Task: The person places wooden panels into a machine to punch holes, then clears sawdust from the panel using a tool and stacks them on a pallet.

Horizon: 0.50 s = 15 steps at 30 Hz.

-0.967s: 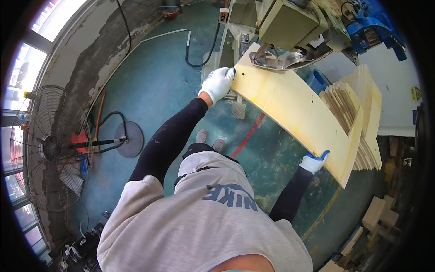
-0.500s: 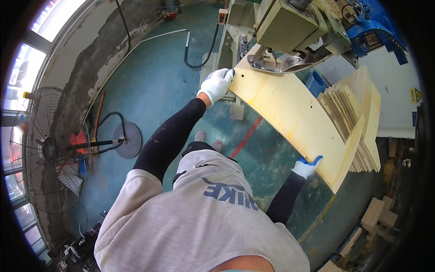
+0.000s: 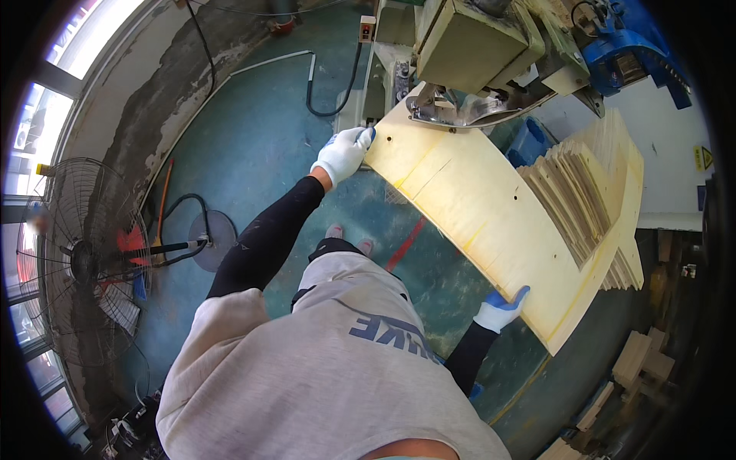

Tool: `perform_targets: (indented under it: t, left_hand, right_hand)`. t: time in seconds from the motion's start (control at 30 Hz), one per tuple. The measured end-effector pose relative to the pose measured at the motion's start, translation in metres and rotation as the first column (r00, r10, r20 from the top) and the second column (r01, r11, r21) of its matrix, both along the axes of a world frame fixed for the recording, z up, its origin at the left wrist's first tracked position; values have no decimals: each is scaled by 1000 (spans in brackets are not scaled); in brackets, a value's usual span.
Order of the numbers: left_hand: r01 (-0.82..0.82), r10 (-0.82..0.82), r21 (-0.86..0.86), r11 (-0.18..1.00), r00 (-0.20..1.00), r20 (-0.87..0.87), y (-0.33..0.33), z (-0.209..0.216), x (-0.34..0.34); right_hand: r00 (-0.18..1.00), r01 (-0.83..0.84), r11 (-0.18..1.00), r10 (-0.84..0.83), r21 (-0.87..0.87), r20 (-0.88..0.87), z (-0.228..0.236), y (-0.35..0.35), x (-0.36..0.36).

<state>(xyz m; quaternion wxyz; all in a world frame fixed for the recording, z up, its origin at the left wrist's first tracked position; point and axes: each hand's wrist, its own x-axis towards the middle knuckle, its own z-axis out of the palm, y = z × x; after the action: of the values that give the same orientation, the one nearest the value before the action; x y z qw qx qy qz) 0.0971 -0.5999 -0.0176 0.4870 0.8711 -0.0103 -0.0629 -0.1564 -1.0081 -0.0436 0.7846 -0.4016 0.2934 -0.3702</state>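
Observation:
A curved plywood panel (image 3: 468,207), pale with yellow streaks and a few small dark holes, spans from the machine down to the lower right. My left hand (image 3: 343,156), in a white glove with blue on the fingers, grips the panel's left end. Near its lower end my right hand (image 3: 501,310), gloved the same way, holds the near edge with the thumb on top and the other fingers hidden underneath. The panel's far edge lies beneath the metal guard (image 3: 452,119) of a green machine (image 3: 475,50), where the contact point is hidden.
Several curved plywood pieces (image 3: 563,199) stand stacked just beyond the panel. A blue bin (image 3: 529,142) sits behind it. On the left are a large fan (image 3: 80,261) and its round base (image 3: 213,239). Wood offcuts (image 3: 632,359) lie at lower right.
Both hands have moved left and slightly toward me with the panel. Its far edge has shifted along under the guard. The grips look the same.

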Motion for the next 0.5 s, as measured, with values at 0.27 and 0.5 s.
perform_targets:
  t: [0.27, 0.5]
  left_hand:
    - [-78, 70, -165, 983, 996, -55, -6, -2, -4]
    - [-115, 113, -182, 977, 993, -22, -7, -10, -7]
  right_hand:
    - [999, -3, 997, -1, 79, 49, 1, -7, -1]
    - [999, 11, 997, -13, 82, 31, 4, 0, 3]
